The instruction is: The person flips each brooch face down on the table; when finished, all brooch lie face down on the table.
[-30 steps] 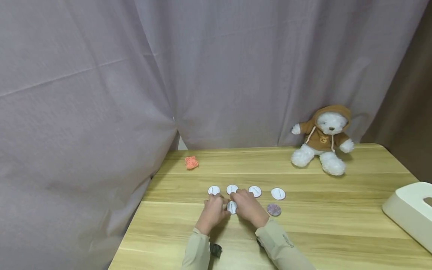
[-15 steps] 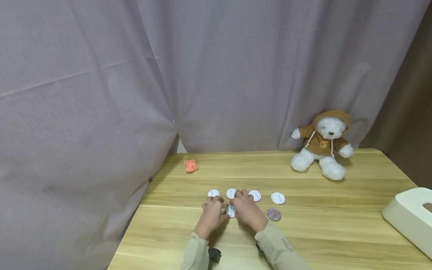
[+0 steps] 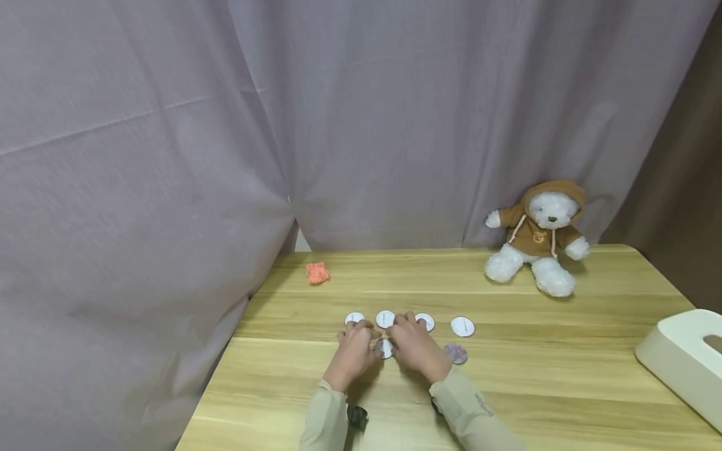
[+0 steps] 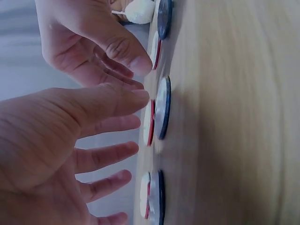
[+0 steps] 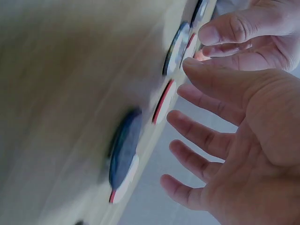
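Between my hands a round flat disc (image 3: 385, 349), pale with a grey sheen, lies on the wooden table (image 3: 536, 388). My left hand (image 3: 355, 349) is at its left side and my right hand (image 3: 416, 346) at its right. Both wrist views show spread, mostly straight fingers, with the thumbs near the disc; contact is unclear. Behind it, white discs with thin dark marks form a row: far left (image 3: 353, 317), middle (image 3: 385, 319), third (image 3: 427, 322) and far right (image 3: 462, 326). The left wrist view shows another dark-rimmed disc (image 4: 160, 199) past my left fingers.
A purple patterned disc (image 3: 455, 353) lies right of my right hand. An orange knitted-looking piece (image 3: 318, 273) is at the back left. A white teddy bear (image 3: 538, 241) in a brown hoodie sits at the back right, and a white box (image 3: 677, 357) stands at the right edge.
The head view has shifted slightly. Both hands stay beside the same disc, whose surface now looks greyer on its left part.
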The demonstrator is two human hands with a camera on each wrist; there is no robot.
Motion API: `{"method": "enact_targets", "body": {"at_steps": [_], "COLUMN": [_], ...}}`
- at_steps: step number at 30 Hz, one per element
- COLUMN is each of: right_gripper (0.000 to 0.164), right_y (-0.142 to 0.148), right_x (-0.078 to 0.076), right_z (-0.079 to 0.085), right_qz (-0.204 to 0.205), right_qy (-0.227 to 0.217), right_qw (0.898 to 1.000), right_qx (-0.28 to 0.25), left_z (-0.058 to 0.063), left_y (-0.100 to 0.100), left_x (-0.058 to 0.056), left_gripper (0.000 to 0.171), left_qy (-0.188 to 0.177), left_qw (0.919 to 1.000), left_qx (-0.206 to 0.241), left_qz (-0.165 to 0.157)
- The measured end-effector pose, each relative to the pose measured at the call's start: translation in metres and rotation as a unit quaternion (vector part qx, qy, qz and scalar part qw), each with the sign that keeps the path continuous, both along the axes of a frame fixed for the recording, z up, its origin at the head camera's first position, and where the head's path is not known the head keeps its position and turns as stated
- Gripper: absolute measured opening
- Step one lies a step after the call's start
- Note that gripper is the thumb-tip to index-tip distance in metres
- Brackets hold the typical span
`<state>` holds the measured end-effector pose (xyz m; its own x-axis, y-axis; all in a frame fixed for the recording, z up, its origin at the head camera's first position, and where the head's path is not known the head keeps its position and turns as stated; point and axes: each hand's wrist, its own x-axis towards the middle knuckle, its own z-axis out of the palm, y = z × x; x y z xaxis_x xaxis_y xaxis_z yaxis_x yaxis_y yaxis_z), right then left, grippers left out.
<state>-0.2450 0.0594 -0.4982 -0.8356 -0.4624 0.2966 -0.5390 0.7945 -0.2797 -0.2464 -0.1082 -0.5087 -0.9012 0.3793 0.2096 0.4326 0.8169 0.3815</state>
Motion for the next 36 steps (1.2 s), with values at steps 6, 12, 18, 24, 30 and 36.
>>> {"method": "enact_targets", "body": {"at_steps": [6, 12, 18, 24, 30, 36], "right_gripper": [0.012, 0.014, 0.014, 0.018, 0.028, 0.034], "right_y": [0.015, 0.031, 0.045, 0.055, 0.061, 0.066], "right_x": [0.002, 0.004, 0.008, 0.012, 0.015, 0.017], "right_z": [0.009, 0.015, 0.015, 0.011, 0.011, 0.006], "right_qz": [-0.014, -0.039, -0.052, -0.061, -0.064, -0.063], "right_qy": [0.0, -0.022, -0.036, -0.054, -0.069, -0.071], "right_qw": [1.0, 0.999, 0.998, 0.997, 0.995, 0.996], "right_qx": [0.005, 0.024, 0.018, 0.008, 0.011, 0.006], "left_z": [0.005, 0.01, 0.01, 0.01, 0.009, 0.007], "left_y": [0.012, 0.027, 0.043, 0.054, 0.061, 0.066], "left_x": [-0.002, -0.004, -0.005, -0.002, -0.001, 0.0], "left_gripper": [0.034, 0.032, 0.035, 0.038, 0.039, 0.037], "left_qy": [0.007, 0.003, -0.012, -0.016, -0.023, -0.013], "left_qw": [0.9999, 0.9992, 0.9982, 0.9976, 0.9971, 0.9965], "left_qx": [-0.002, -0.034, -0.046, -0.049, -0.052, -0.057], "left_qz": [-0.011, -0.022, -0.038, -0.045, -0.051, -0.059]}}
